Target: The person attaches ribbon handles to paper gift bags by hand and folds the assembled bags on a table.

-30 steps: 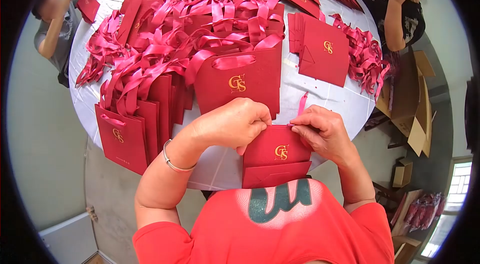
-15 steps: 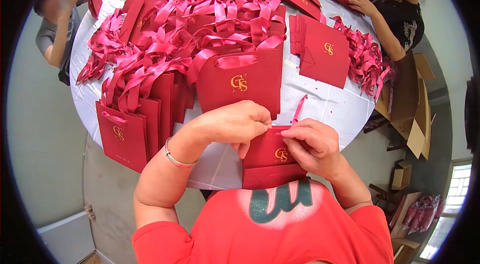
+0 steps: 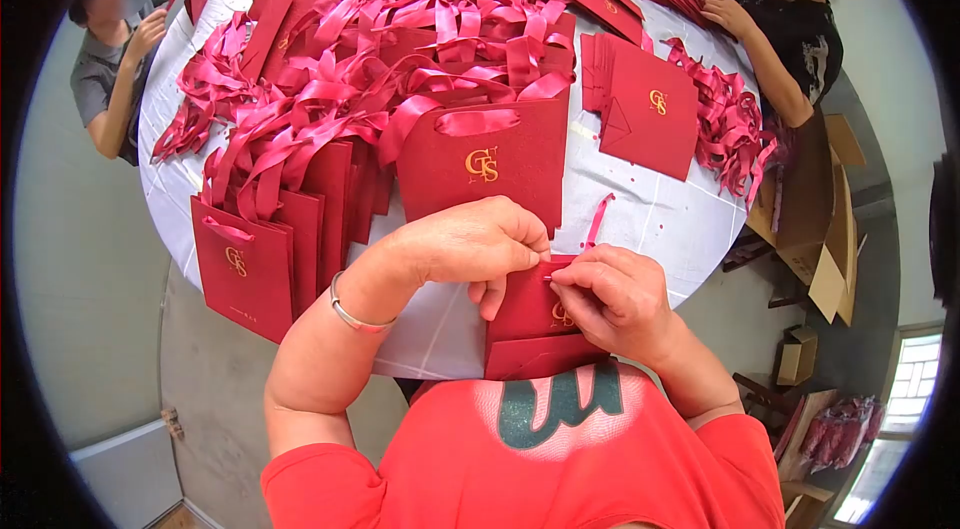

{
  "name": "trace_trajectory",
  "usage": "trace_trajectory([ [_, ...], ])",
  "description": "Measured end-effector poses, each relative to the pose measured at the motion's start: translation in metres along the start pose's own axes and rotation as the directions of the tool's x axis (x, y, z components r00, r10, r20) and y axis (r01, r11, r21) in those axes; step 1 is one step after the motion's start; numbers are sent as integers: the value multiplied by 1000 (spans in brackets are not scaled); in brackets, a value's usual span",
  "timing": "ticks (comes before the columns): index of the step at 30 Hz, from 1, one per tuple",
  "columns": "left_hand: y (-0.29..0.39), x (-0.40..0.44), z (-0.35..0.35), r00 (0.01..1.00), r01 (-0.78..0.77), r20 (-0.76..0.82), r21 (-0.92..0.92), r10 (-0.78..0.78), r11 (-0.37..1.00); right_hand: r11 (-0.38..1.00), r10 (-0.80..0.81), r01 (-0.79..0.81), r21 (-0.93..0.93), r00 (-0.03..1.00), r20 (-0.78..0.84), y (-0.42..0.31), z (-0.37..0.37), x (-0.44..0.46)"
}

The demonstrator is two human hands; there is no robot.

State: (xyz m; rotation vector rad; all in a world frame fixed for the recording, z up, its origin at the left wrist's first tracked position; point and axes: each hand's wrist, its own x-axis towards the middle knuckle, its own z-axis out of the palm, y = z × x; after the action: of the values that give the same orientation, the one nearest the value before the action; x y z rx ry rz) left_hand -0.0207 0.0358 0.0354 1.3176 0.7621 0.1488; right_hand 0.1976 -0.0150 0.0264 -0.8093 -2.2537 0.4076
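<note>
A dark red paper gift bag (image 3: pixel 530 354) with a gold monogram lies flat at the table's near edge, against my shirt. My left hand (image 3: pixel 480 244) is closed on its top edge, thumb and index finger pinching the paper. My right hand (image 3: pixel 620 299) is closed in a pinch just to the right, at the front of the bag below that edge. A small pale pink tip, apparently the ribbon's end, shows at its fingertips. A length of pink ribbon (image 3: pixel 600 219) sticks up behind my right hand. My fingers partly cover the monogram.
Finished-looking bags with ribbon handles (image 3: pixel 480 169) crowd the round white-covered table (image 3: pixel 420 339). Flat bags (image 3: pixel 650 109) and loose ribbons (image 3: pixel 735 119) lie to the right. Two people work across the table. An open cardboard box (image 3: pixel 815 219) stands at right.
My right hand has shifted slightly left and down across the bag's front, now covering part of the monogram. My left hand stays at the top edge. Both other people have moved their hands.
</note>
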Motion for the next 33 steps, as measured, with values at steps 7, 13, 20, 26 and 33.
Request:
trace_trajectory([
  [7,3,0,1,999,36,-37,19,-35,999,995,69,-68,-75,998,8,-5,0,-1],
  [13,1,2,2,998,55,-40,40,-53,998,994,39,-38,-104,999,11,-5,5,-1],
  [20,-3,3,2,998,43,-41,74,-40,996,974,86,-73,-216,995,51,-7,8,-1],
  [26,-5,7,3,997,70,-41,96,-66,993,993,109,-113,27,987,119,-5,4,-1],
  [33,0,5,2,998,58,1,107,-59,993,981,161,-170,91,982,100,-6,-3,-8],
])
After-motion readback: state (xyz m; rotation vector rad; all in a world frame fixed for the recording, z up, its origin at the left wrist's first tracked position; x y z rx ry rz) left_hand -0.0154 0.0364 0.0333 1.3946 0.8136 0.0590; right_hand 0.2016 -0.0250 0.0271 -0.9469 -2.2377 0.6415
